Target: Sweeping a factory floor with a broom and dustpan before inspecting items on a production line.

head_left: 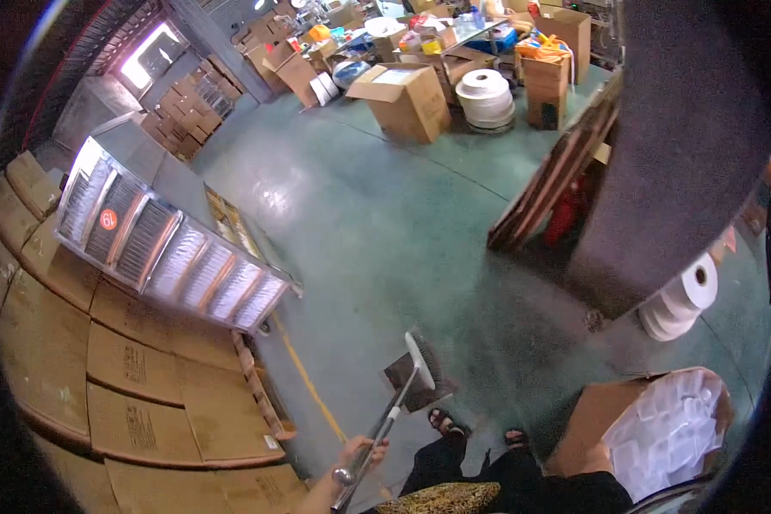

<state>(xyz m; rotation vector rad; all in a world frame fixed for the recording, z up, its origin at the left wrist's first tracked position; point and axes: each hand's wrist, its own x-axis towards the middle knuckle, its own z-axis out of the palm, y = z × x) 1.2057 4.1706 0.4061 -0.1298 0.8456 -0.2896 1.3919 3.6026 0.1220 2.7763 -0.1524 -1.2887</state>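
My left hand is closed around the long metal handles of a broom and a dustpan, just left of my legs. The broom's white head with its bristles lies against the dark, flat dustpan, low over the green floor by my feet. At lower right, my right hand is at the near edge of an open cardboard box. Frosted, see-through plastic containers fill that box. The fingers of this hand blend into the cardboard and cannot be made out.
Stacked cardboard boxes line the left side, beside a metal rack. A yellow floor line runs alongside. A large dark panel and white rolls stand right. Cluttered tables, an open box and another roll stack stand far off.
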